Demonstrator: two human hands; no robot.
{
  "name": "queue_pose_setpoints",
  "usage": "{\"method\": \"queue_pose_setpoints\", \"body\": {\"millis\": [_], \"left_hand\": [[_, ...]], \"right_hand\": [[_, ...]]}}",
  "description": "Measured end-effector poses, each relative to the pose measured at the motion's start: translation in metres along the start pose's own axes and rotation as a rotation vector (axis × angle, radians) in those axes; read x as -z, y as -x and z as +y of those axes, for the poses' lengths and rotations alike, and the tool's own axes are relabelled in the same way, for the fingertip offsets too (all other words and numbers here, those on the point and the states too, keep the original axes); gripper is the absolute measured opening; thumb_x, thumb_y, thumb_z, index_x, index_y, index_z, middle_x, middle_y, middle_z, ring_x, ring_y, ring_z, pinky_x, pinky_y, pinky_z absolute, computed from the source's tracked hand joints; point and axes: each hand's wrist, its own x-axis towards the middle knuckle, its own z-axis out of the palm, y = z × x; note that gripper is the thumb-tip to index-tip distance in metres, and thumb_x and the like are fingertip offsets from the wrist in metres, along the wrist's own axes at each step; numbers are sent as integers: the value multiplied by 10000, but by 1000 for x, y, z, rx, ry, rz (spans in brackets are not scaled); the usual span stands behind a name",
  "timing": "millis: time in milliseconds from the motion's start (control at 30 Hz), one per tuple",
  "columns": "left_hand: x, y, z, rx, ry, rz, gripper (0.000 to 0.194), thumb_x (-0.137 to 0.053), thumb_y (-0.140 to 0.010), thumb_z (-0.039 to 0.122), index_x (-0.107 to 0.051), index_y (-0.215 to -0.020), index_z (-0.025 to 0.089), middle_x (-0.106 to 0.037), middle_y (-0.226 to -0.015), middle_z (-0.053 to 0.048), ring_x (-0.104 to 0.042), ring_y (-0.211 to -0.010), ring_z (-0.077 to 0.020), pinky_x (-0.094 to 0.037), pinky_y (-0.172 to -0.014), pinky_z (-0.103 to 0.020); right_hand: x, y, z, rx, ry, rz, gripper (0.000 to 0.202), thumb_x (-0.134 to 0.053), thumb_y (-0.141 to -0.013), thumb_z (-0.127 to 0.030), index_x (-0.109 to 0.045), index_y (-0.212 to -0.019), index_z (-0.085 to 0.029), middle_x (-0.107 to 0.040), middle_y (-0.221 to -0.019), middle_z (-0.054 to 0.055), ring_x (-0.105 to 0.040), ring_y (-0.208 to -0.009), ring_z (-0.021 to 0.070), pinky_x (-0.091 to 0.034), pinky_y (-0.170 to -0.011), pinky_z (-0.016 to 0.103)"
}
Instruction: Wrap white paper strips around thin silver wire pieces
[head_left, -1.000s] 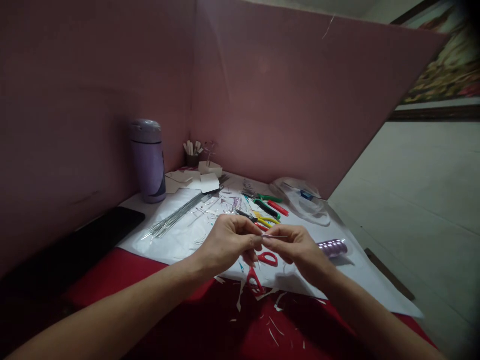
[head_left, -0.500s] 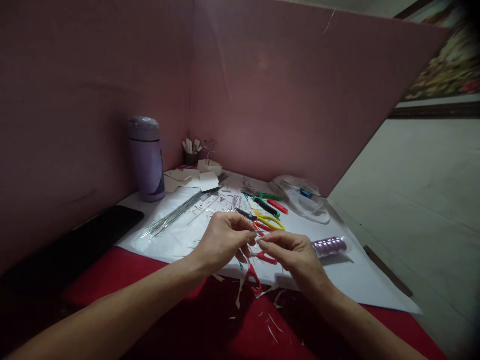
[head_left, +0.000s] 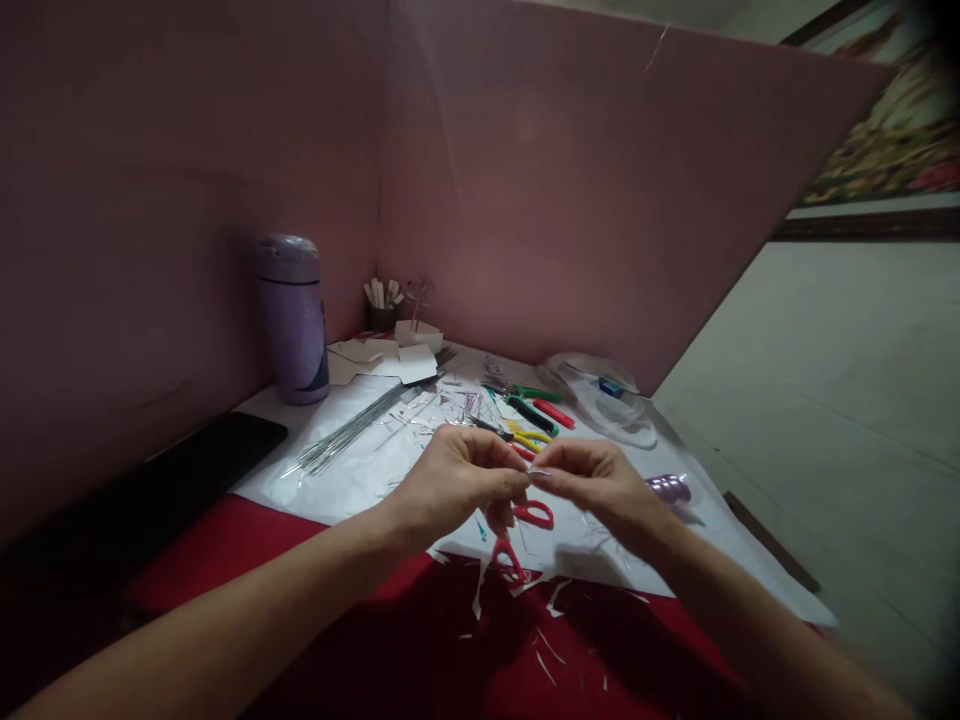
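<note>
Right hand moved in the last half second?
Yes: up in the view; the right hand now hides more of the yellow pliers, which lie still.

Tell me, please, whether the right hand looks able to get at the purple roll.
Probably yes: the roll lies just beyond the right hand, partly hidden by it, with nothing else seen blocking, though that hand seems to be pinching a small piece.

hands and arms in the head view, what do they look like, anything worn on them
The left hand and right hand are bare, with slim fingers and no gloves, rings or markings visible. The left forearm and right forearm show no sleeve, watch or bracelet.
</note>
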Motion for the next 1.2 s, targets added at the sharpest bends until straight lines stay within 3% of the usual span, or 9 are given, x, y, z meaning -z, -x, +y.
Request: {"method": "queue_pose_setpoints", "body": {"millis": [167,300,433,567,700,800,967,1067,1200], "left_hand": [[-2,0,-2,-19,-105,127,50,-617,-650,147,-606,-644,99,-578,-480,2,-534,-373,-94,-441,-383,-204],[-3,1,-5,-12,-149,73,35,-601,-653,126,-624,-650,99,-554,-441,11,-530,-380,-93,-437,-384,-195],[-2,2,-1,8,-38,-35,83,-646,-654,171,-638,-685,94,-614,-514,-22,-548,-403,-95,-460,-410,-207],[0,0,1,-8,-7,12,87,-643,-659,177,-623,-683,96,-610,-510,-20,-559,-404,-102,-465,-419,-214],[-1,0,-4,-31,-115,114,35,-599,-659,135,-606,-647,102,-580,-483,-1,-540,-383,-97,-444,-389,-203],[-4,2,-8,-34,-191,77,43,-574,-658,104,-615,-644,104,-558,-463,12,-534,-386,-91,-437,-388,-192],[-3,3,-3,11,-28,-87,47,-618,-670,144,-621,-682,99,-634,-562,-26,-555,-412,-88,-468,-420,-206],[-1,1,-1,-7,0,-28,66,-629,-668,156,-617,-689,95,-619,-527,-23,-562,-414,-100,-468,-423,-212],[-1,0,-5,-11,-102,74,25,-597,-656,113,-611,-654,92,-584,-483,-4,-547,-394,-95,-443,-397,-195]], "right_hand": [[-26,32,1,141,211,82,164,-568,-826,-276,-669,-763,-163,-580,-620,8,-487,-556,115,-385,-522,238],[-11,28,-28,328,503,87,149,-559,-822,-206,-668,-730,-163,-560,-580,-4,-467,-527,107,-363,-523,245],[10,4,-23,151,235,104,159,-638,-772,-309,-665,-716,-163,-577,-590,-3,-488,-534,109,-377,-492,230],[-4,8,5,20,9,46,194,-672,-735,-354,-680,-721,-161,-632,-648,17,-561,-604,140,-447,-550,251],[-23,34,3,156,241,49,174,-579,-821,-286,-704,-772,-175,-626,-630,12,-544,-578,134,-424,-540,244],[-15,34,-18,302,472,53,155,-554,-828,-220,-695,-784,-173,-597,-588,1,-496,-520,111,-386,-516,242],[6,7,-18,166,291,138,179,-612,-794,-319,-663,-715,-167,-579,-594,-3,-493,-540,113,-382,-492,233],[-5,12,1,98,174,94,189,-612,-793,-327,-663,-721,-159,-620,-651,14,-542,-602,136,-422,-546,247],[-20,37,0,224,412,52,185,-516,-857,-229,-678,-791,-168,-613,-627,9,-506,-552,118,-378,-527,241]]}}
